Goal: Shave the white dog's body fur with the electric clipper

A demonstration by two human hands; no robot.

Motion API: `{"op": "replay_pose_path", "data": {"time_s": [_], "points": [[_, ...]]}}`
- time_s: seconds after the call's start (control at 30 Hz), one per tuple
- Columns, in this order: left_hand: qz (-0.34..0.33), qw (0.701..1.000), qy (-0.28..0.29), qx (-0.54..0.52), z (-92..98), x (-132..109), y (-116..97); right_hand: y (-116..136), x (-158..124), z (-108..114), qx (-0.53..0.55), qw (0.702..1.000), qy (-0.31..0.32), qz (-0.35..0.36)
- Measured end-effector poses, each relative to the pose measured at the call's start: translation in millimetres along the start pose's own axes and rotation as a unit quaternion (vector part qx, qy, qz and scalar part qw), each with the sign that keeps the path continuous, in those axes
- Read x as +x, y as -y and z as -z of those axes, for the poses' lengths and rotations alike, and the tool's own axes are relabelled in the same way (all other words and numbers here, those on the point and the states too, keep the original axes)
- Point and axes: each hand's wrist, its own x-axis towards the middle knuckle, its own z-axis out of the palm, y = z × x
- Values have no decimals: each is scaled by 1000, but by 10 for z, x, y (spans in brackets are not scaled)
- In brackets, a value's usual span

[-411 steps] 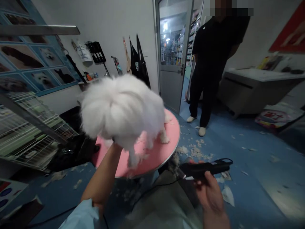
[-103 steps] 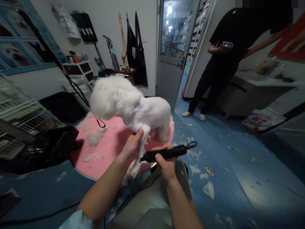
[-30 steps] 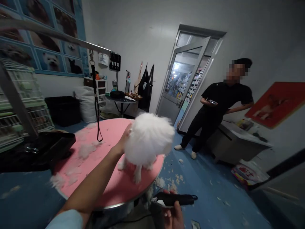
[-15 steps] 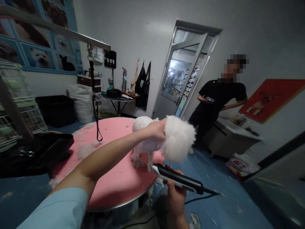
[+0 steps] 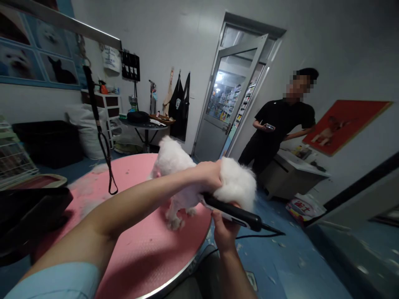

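A white fluffy dog (image 5: 174,160) stands on the round pink grooming table (image 5: 140,245), its body cut short and its head still bushy. My left hand (image 5: 210,175) grips the dog at the back of its head and neck; the fingertips are hidden in fur. In my right hand (image 5: 226,226) is a black corded hair clipper (image 5: 233,212), held from below with the fingers wrapped around it. The clipper's blade end lies under the dog's neck, close below my left hand, and I cannot see whether it touches the coat.
A black leash loop (image 5: 107,162) hangs from the metal arm (image 5: 77,25) over the table's left side. Cut fur (image 5: 90,207) lies on the pink top. Beyond, a person in black (image 5: 285,120) holds a phone near a cabinet (image 5: 289,174). The clipper's cord (image 5: 262,236) trails below.
My right hand has raised the clipper from beside the dog's front legs to under its neck. The dog's rear has swung leftward and up, and my view has shifted slightly right.
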Motion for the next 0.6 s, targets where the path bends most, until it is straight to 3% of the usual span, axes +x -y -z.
{"op": "replay_pose_path", "data": {"time_s": [0.07, 0.13, 0.2, 0.3, 0.37, 0.47, 0.5, 0.53, 0.6], "points": [[-3, 1000, -8, 8, 2, 4, -19, 17, 19, 16, -17, 999, 28, -3], [24, 999, -18, 30, -2, 1, -39, 50, 30, 25, -23, 999, -8, 21], [2, 1000, -5, 21, -16, 6, -45, 93, 25, 16, -24, 998, -33, 40], [-57, 998, 32, -21, -61, 45, -19, 154, -13, -13, -18, 996, 83, 6], [-39, 998, 36, -16, -89, 87, -5, 181, -35, -28, -3, 994, 113, 7], [-22, 998, 55, 4, -90, 131, -49, 210, -35, -59, 15, 998, -22, 61], [-17, 997, 74, 9, -79, 134, -82, 219, -34, -74, 11, 997, -40, 67], [-1, 996, 88, 17, -66, 131, -120, 227, -39, -89, 2, 998, -23, 63], [43, 995, 87, 32, -39, 114, -193, 233, -74, -108, -20, 996, 72, 49]]}}
